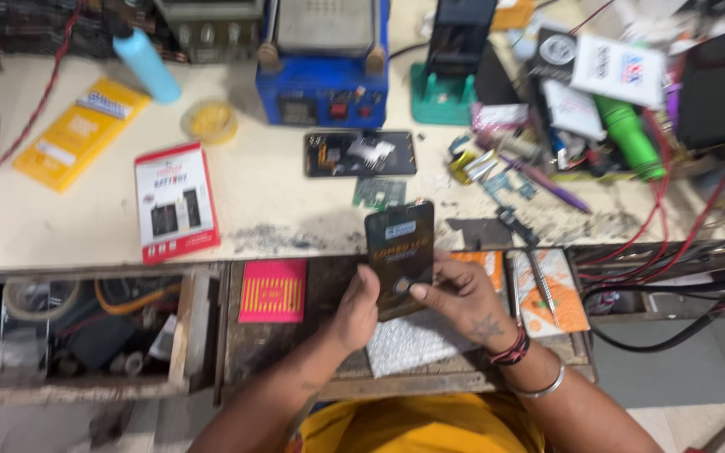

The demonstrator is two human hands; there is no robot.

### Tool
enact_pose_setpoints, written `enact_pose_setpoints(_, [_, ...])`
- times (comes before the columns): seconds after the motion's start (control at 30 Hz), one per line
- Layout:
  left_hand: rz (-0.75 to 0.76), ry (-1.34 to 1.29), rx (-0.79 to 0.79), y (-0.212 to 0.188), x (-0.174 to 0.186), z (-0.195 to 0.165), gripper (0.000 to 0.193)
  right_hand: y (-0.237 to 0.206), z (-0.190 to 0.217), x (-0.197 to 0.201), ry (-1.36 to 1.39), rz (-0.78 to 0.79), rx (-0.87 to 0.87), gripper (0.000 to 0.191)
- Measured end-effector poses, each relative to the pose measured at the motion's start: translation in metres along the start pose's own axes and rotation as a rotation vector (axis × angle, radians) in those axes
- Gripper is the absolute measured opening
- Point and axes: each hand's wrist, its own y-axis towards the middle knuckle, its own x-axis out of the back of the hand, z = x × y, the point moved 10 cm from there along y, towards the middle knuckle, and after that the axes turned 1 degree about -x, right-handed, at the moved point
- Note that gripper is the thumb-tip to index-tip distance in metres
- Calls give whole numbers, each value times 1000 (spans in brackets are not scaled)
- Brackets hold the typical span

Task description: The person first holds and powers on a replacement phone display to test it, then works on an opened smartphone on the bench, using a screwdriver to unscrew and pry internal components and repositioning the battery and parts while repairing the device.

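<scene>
Both hands hold a flat dark rectangular packet with gold print (399, 256) upright over an open wooden drawer (329, 289): the left hand (356, 312) clasps its lower left edge, and the right hand (461, 295) closes on its right side, thumb pressed on the front. Behind it on the pale worn workbench (279, 197) lies an opened black phone (360, 153), with a red-and-white box (174, 201) further left

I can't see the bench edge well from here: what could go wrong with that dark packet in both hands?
The packet is held over the open drawer between both hands, left and right; a slip might drop it in. The opened phone lies exposed close ahead. Loose red wires could snag the right hand.
</scene>
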Motion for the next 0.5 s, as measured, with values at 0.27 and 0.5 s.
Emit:
enact_pose_setpoints(0.27, [-36,131,-78,-115,-89,-29,94,-136,11,-41,2,-50,-90,20])
enact_pose_setpoints(0.5, [-183,707,21,-163,-77,-60,67,-205,13,-43,-34,-268,-82,24])
